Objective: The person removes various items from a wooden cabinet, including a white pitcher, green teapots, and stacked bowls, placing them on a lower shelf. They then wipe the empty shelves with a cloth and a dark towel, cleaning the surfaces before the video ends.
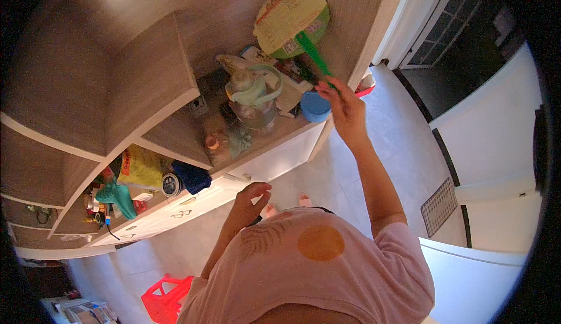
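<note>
Both hands are up by the wooden shelf unit (pixel 146 90). On its ledge, far and left of my right hand (pixel 345 105), stands a clear jug with a pale green lid (pixel 252 96); above it hangs a round green fan (pixel 292 20). That hand's fingers pinch the fan's green handle (pixel 314 55), just beside a small blue tub (pixel 315 106). Nearer, my left hand (pixel 250 200) hangs loosely curled, gripping nothing, just off the white ledge front.

right hand (pixel 345 105) raised, fingers pinched; left hand (pixel 251 198) low, curled.
</note>
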A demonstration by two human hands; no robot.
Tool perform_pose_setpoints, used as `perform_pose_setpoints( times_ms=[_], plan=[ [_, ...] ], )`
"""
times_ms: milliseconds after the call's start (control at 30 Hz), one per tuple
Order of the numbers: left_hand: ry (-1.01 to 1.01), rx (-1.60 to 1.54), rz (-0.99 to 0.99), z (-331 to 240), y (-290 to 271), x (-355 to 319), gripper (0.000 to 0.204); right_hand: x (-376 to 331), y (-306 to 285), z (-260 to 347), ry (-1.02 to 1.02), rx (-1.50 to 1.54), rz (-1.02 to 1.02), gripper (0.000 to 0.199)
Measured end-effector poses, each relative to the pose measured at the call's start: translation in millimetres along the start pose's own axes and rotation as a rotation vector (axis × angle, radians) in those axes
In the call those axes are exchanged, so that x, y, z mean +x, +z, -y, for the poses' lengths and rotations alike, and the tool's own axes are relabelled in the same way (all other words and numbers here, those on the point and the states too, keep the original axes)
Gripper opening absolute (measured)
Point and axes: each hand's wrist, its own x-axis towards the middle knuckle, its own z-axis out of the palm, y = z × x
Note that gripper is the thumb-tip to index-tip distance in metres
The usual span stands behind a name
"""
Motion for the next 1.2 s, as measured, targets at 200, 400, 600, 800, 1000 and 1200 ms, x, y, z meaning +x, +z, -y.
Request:
perform_pose_setpoints(
  times_ms=[200, 400, 600, 800, 1000, 1200],
  plan=[
    [0.009, 0.120, 0.065, -16.8, 10.7, -9.0, 0.024, 9.3, 14.0, -94.5, 0.232, 0.373, -0.003, 0.031],
    [-0.006, 0.116, -0.104, 1.2, 3.8, -30.6, 0.022, 13.6, 1.3, -36.9, 0.139, -0.506, -0.065, 0.026],
    [-0.090, 0.069, -0.191, -4.2, 1.0, -43.3, 0.023, -52.3, 102.1, 53.1, 0.001, -0.101, 0.730, 0.018],
    [-0.127, 0.070, -0.285, -4.4, -6.1, -61.8, 0.022, -78.3, 188.0, -45.3, -0.239, -0.811, 0.796, 0.018],
    [-0.187, 0.039, -0.371, 15.4, -17.6, -80.9, 0.021, -62.7, 186.1, -51.5, -0.055, -0.861, 0.901, 0.017],
    [-0.031, -0.126, -0.352, 40.2, -31.4, -75.4, 0.017, -8.7, 133.3, 41.0, 0.547, -0.233, 1.011, 0.027]
  ],
)
